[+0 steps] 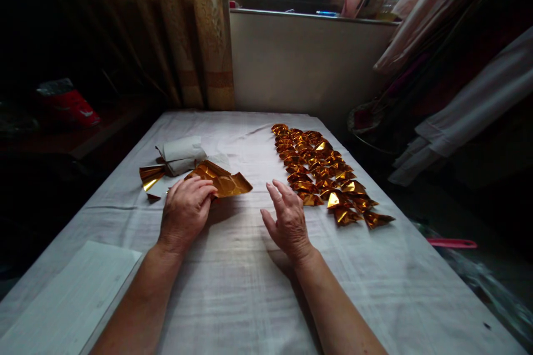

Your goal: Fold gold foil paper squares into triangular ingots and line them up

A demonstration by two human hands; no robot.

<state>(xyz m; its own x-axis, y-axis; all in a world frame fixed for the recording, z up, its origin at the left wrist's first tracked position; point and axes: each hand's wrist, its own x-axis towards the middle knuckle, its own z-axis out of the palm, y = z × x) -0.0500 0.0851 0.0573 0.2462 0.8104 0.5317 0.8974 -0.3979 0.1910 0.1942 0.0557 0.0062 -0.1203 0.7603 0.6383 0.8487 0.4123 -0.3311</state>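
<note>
My left hand (186, 212) is closed on a creased sheet of gold foil paper (225, 182) at the left middle of the table, its thumb and fingers pressed together at the near edge. Apart from it, my right hand (287, 219) hovers over the cloth with fingers spread and nothing in them. Just beyond that hand, folded gold foil pieces (310, 163) stand in rows on the right side. Behind my left hand lie a white paper roll (181, 154) and another gold foil piece (150, 177), partly hidden.
A white cloth covers the table (241, 299). White paper sheets (70, 299) lie at the near left. Past the right edge are a pink handle (452, 243) and hanging clothes (478, 100). A curtain (179, 39) and a windowed wall (287, 61) stand at the back.
</note>
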